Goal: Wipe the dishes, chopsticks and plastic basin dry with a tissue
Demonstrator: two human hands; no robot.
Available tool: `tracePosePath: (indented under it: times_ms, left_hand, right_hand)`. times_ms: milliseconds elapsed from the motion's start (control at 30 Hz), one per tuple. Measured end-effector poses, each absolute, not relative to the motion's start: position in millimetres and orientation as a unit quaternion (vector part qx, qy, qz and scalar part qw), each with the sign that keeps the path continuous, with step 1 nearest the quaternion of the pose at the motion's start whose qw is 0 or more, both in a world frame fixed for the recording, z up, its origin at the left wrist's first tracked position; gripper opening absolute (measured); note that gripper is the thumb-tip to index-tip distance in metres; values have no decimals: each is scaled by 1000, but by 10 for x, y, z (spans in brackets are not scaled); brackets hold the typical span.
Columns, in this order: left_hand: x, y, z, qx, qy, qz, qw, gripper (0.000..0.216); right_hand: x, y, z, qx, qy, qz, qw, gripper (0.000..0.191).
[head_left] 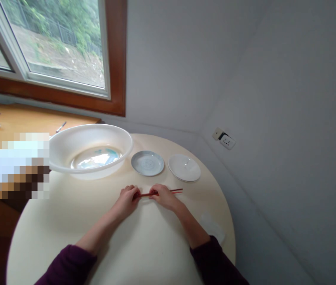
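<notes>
Both of my hands grip a pair of red and dark chopsticks point(176, 191), held roughly level low over the table. My left hand point(130, 196) is closed around their left end. Further along, my right hand point(162, 194) pinches them near the middle, and their thin ends stick out to its right. Just beyond the hands lies a pale blue-grey plate point(147, 163). To its right are white dishes point(184, 168), which look stacked.
A large translucent basin point(88, 172) with some water in it stands at the back left of the round cream table point(144, 253). A whitish tissue or cloth point(213, 226) lies near the right edge. Behind are a wooden desk point(37, 114) and a wall socket point(227, 141).
</notes>
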State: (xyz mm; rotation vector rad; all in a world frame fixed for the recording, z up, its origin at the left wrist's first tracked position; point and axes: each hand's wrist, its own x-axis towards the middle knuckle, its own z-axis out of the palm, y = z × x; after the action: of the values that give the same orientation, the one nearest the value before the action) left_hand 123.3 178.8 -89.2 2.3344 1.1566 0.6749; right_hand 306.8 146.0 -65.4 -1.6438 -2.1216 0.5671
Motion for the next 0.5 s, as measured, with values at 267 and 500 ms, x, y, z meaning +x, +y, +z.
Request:
tracePosePath:
  times_ms: [267, 500]
  left_hand:
    - [1234, 1801, -909, 853, 415, 234, 212, 12]
    - [1251, 1786, -912, 863, 413, 219, 193, 16]
  right_hand:
    - [3032, 1395, -745, -595, -773, 123, 184, 4]
    - [2922, 1303, -794, -618, -774, 37, 133, 7]
